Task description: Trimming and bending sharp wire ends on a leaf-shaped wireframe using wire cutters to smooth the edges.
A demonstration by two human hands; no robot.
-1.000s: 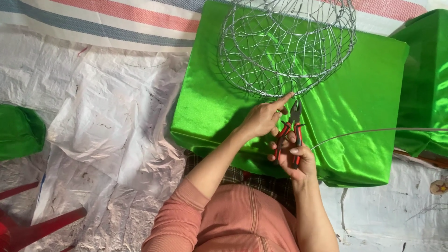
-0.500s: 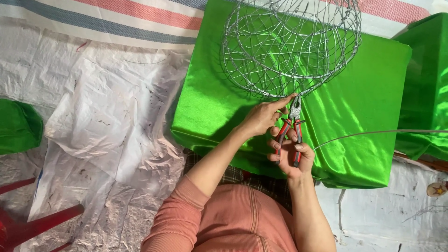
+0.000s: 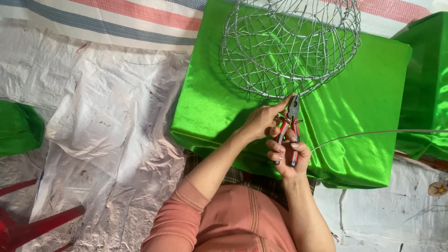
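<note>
A round wire mesh basket [image 3: 289, 46] lies on a box covered in shiny green cloth [image 3: 368, 107]. My left hand [image 3: 261, 122] reaches up to the basket's near rim, with its forefinger touching the wire there. Just below it, my right hand [image 3: 288, 156] grips pliers with red and black handles [image 3: 290, 128]. The pliers point up, and their jaws sit at the basket's rim beside my left fingertip. A long loose wire [image 3: 373, 134] runs from my right hand out to the right edge.
A second green-covered box [image 3: 427, 88] stands at the right. Crumpled white plastic sheeting [image 3: 102, 121] covers the floor on the left, with striped cloth [image 3: 116, 21] above it. A green bundle [image 3: 18, 128] and red stool legs [image 3: 42, 224] lie at the far left.
My right hand has lifted the pliers a little, so the jaws now meet the basket's rim. My left hand stays at the rim.
</note>
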